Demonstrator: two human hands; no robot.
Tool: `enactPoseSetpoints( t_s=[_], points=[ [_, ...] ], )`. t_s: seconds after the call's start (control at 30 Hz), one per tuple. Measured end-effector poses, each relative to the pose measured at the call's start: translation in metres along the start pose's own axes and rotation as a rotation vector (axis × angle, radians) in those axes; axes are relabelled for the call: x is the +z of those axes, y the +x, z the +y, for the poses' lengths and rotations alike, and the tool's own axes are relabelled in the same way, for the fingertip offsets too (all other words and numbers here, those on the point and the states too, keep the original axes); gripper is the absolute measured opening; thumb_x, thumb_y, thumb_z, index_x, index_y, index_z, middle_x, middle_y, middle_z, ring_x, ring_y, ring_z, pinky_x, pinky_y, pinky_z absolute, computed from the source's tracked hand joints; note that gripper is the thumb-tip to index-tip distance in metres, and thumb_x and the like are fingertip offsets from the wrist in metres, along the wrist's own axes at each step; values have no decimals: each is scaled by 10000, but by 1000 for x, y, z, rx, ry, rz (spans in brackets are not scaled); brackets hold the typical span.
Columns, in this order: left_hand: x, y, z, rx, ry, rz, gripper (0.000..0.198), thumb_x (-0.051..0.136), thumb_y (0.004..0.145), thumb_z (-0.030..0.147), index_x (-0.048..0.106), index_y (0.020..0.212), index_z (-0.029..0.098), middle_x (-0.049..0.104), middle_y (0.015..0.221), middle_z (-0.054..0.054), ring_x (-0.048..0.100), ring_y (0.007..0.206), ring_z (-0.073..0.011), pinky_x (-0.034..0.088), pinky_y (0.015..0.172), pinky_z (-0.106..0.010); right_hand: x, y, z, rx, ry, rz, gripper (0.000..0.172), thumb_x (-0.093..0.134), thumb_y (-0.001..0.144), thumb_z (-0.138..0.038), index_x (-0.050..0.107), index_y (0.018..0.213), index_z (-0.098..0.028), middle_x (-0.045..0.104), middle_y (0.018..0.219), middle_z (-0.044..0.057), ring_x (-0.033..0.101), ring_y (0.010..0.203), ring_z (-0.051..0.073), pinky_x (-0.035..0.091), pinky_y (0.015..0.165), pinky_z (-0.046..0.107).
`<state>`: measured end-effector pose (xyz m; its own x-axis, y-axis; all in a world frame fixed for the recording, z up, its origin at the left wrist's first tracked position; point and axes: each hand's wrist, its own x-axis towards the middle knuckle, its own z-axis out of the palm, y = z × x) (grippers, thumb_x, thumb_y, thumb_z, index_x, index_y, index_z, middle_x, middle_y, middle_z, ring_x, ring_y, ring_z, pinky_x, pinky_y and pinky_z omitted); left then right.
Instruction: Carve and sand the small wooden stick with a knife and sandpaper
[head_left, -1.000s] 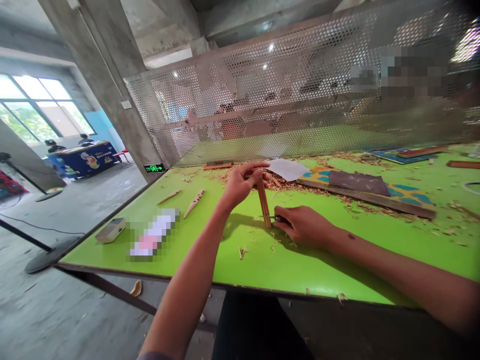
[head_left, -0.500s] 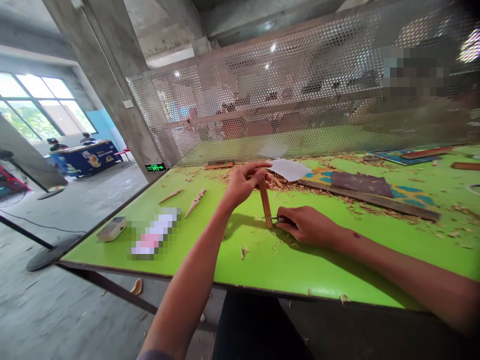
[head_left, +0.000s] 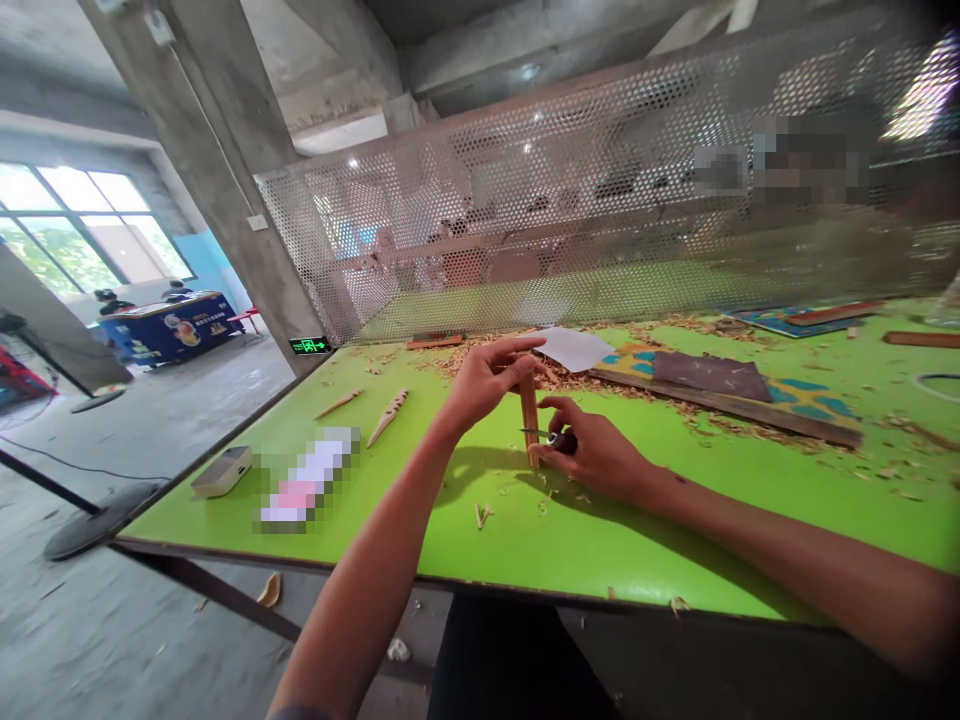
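Note:
A narrow wooden stick (head_left: 529,412) stands nearly upright over the green table. Its top end is pinched by my left hand (head_left: 487,378). On the right, my right hand (head_left: 600,447) is closed around a small carving knife (head_left: 555,440) with a dark handle. The blade lies across the lower part of the stick, and fingers of that hand are close to the stick's lower end. Small curled shavings (head_left: 482,516) lie on the table below. To the left rest two carved, pointed wooden pieces, a notched one (head_left: 388,416) and a thinner one (head_left: 339,404).
The green table (head_left: 420,545) backs onto a perforated metal screen (head_left: 450,250). Along it lie wood shavings, white paper (head_left: 574,349), brown sandpaper (head_left: 709,376) and a long wooden board (head_left: 780,424). A small white box (head_left: 222,473) sits near the left edge, beside a blurred-out item.
My right hand's fingers have opened out slightly around the stick, and the knife sits a little higher along it. My left hand still holds the top. The view has shifted slightly.

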<state>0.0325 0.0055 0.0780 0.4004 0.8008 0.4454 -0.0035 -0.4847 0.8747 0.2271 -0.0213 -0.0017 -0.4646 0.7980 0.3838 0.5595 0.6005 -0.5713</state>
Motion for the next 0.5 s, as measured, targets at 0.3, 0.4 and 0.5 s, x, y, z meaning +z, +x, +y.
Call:
enactPoseSetpoints(
  t_s=[0.3, 0.4, 0.5],
  points=[
    [-80, -42, 15, -27, 517, 176, 478, 678, 911, 467, 702, 1275, 158, 783, 1051, -128, 738, 951, -205, 577, 919, -388, 0, -3, -2, 8, -24, -41, 259, 596, 920, -411, 630, 1030, -179, 727, 842, 61, 616, 666, 185, 377, 605, 278],
    [-178, -96, 20, -315, 869, 293, 528, 723, 814, 486, 713, 1226, 155, 770, 1043, -122, 722, 959, -246, 562, 930, -440, 1, -2, 0, 3, -35, -27, 310, 589, 927, -441, 632, 1066, -168, 725, 828, 66, 615, 661, 192, 372, 606, 282],
    [-255, -156, 19, -699, 948, 375, 818, 784, 706, 490, 563, 1412, 139, 709, 1183, -165, 707, 1023, -304, 571, 903, -459, 1, -1, -1, -1, -38, -27, 316, 581, 927, -447, 627, 1061, -164, 711, 792, 59, 611, 651, 194, 366, 602, 283]
  ],
)
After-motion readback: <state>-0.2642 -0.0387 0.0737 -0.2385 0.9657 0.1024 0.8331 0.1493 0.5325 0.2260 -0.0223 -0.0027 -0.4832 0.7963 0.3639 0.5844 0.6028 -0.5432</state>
